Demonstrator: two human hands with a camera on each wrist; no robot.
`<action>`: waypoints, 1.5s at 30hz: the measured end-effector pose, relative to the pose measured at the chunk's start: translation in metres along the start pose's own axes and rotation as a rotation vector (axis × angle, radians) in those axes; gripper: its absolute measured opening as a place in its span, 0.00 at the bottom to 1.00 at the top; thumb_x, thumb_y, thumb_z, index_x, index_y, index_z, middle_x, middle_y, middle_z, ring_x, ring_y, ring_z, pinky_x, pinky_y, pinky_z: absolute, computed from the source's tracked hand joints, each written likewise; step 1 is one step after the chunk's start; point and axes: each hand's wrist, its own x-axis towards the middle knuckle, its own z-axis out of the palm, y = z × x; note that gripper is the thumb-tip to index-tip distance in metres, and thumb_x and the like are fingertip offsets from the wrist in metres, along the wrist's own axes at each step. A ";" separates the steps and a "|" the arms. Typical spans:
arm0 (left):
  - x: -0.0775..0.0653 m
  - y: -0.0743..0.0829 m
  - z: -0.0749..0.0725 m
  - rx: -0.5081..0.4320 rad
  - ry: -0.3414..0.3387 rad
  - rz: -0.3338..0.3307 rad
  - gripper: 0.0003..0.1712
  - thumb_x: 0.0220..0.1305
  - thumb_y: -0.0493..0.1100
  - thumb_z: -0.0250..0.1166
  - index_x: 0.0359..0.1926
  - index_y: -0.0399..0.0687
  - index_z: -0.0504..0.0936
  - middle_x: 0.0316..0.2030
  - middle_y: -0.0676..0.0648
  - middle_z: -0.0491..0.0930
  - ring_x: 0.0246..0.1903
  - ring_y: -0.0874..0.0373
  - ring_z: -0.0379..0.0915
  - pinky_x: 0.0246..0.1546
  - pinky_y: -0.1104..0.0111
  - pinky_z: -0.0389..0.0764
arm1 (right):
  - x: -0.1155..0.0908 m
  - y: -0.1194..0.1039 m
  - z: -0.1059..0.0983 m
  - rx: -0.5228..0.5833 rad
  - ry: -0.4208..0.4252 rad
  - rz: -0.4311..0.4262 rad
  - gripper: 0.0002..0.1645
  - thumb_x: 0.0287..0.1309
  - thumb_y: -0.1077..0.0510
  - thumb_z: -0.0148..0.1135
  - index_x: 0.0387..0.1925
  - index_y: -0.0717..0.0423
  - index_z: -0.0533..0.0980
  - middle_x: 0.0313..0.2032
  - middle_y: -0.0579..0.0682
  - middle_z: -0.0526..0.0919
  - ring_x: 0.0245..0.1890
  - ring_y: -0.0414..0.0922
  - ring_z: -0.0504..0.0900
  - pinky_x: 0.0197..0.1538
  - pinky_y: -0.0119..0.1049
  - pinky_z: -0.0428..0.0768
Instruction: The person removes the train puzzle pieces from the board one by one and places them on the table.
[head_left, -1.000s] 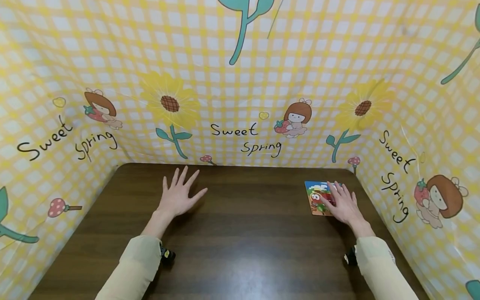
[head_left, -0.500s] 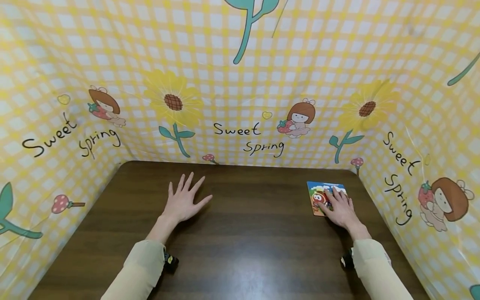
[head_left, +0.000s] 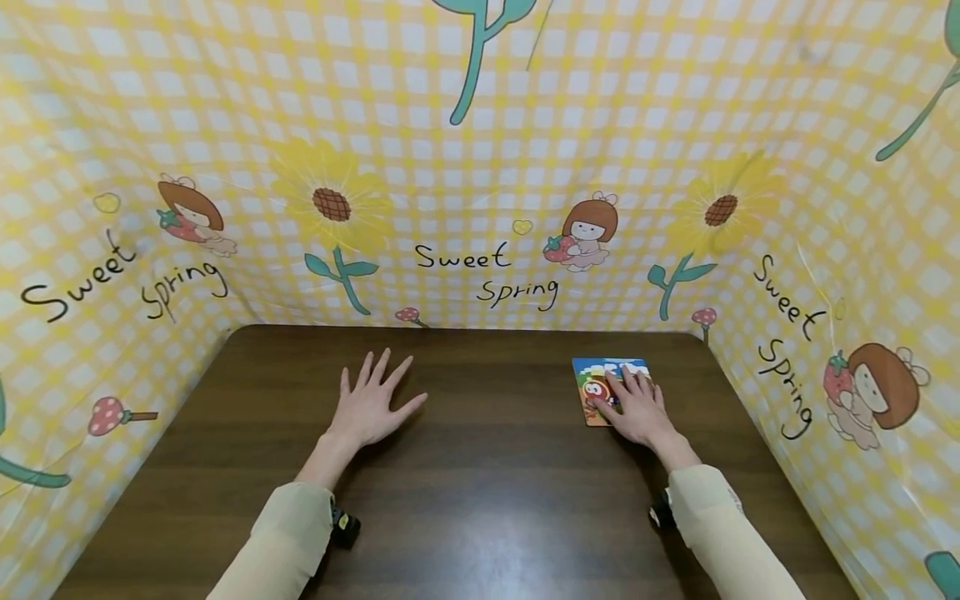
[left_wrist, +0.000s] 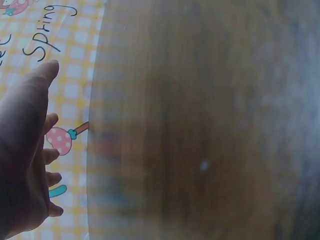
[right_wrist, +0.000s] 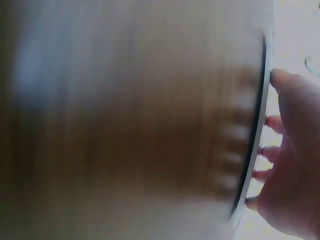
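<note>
A thin, flat board with a bright cartoon picture [head_left: 597,388] lies on the right half of the brown table. My right hand [head_left: 639,410] rests on it with fingers spread and fairly straight, covering its lower right part. In the right wrist view the board's edge [right_wrist: 256,130] appears side-on, the fingertips touching its face. On the left, my left hand [head_left: 369,410] is spread just over or on the tabletop, holding nothing; whether it touches the wood I cannot tell. The left wrist view shows its thumb and fingertips [left_wrist: 53,69] extended.
The dark wooden table [head_left: 480,467] ends at a yellow-checked cloth [head_left: 480,192] that rises at the back and both sides, printed with flowers and lettering. A small black device [head_left: 345,528] sits at the left cuff, another [head_left: 662,510] at the right cuff.
My right hand and the picture board have slid left across the table together. The left hand has come slightly nearer the body, its fingers still spread. The head view has shifted a little.
</note>
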 end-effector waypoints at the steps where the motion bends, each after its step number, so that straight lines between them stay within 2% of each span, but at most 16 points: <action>1: 0.000 0.001 0.001 -0.001 -0.003 0.001 0.52 0.76 0.78 0.55 0.89 0.62 0.57 0.89 0.36 0.47 0.88 0.29 0.38 0.81 0.21 0.38 | 0.001 -0.005 0.002 0.002 -0.004 -0.002 0.48 0.83 0.34 0.52 0.88 0.57 0.56 0.87 0.70 0.47 0.87 0.76 0.43 0.83 0.81 0.43; 13: 0.000 0.008 0.009 -0.012 -0.028 0.021 0.52 0.76 0.78 0.55 0.89 0.62 0.56 0.90 0.37 0.47 0.89 0.30 0.38 0.81 0.21 0.37 | 0.012 -0.061 0.023 0.000 -0.008 0.051 0.47 0.83 0.33 0.49 0.89 0.53 0.55 0.89 0.67 0.47 0.88 0.72 0.43 0.85 0.78 0.43; 29: 0.002 0.017 0.017 -0.013 -0.023 0.058 0.51 0.75 0.78 0.57 0.89 0.63 0.58 0.90 0.38 0.48 0.88 0.30 0.41 0.80 0.21 0.40 | 0.028 -0.127 0.051 -0.013 0.015 0.013 0.46 0.82 0.33 0.51 0.87 0.53 0.59 0.87 0.66 0.52 0.88 0.72 0.48 0.85 0.77 0.47; 37: 0.001 0.017 0.022 -0.017 -0.025 0.069 0.51 0.75 0.77 0.58 0.89 0.63 0.59 0.89 0.38 0.49 0.88 0.31 0.42 0.81 0.21 0.40 | 0.033 -0.162 0.063 -0.015 0.001 0.042 0.48 0.82 0.32 0.50 0.89 0.51 0.56 0.89 0.65 0.48 0.89 0.70 0.44 0.86 0.76 0.45; 45: 0.002 0.023 0.023 -0.025 -0.048 0.092 0.49 0.75 0.75 0.60 0.88 0.65 0.61 0.89 0.38 0.50 0.88 0.30 0.42 0.80 0.20 0.41 | 0.030 -0.190 0.067 -0.028 -0.012 0.045 0.48 0.83 0.28 0.46 0.89 0.47 0.56 0.89 0.63 0.49 0.90 0.68 0.45 0.86 0.74 0.48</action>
